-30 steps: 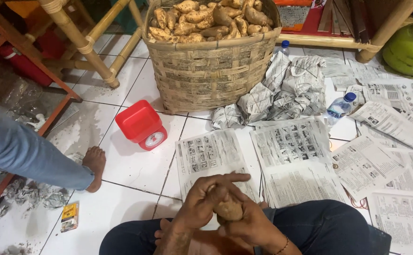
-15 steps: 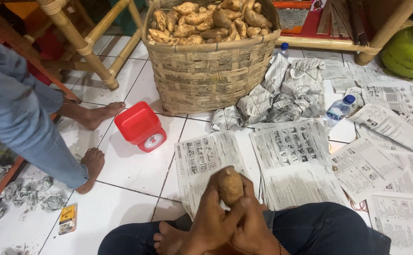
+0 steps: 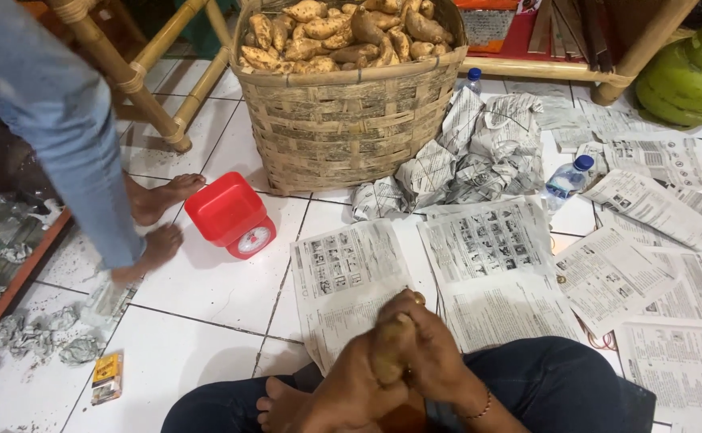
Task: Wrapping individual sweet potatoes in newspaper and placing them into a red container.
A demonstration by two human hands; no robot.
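So from the head cam I'm looking straight down at my lap, sitting cross-legged on the white tile floor (image 3: 206, 297). Both hands are wrapped around one sweet potato (image 3: 391, 353), held low in front of me just over the near edge of a newspaper sheet (image 3: 343, 273). My left hand (image 3: 351, 393) cups it from below and the left side, fingers curled tight against it. My right hand (image 3: 439, 361) covers it from the right and top, fingers closed over it too, so only a brownish strip of the tuber shows between them.

Straight ahead, well apart from my hands, sits a big woven basket (image 3: 343, 128) heaped with more sweet potatoes. Crumpled newspaper wads (image 3: 463, 160) lie just beside its right side, and a small water bottle (image 3: 566, 178) stands near those. More flat sheets are spread over the floor to my right. A red kitchen scale (image 3: 233, 215) sits on the tiles left of the basket. Another person in jeans (image 3: 62, 120) stands barefoot at the left, just beside the scale.
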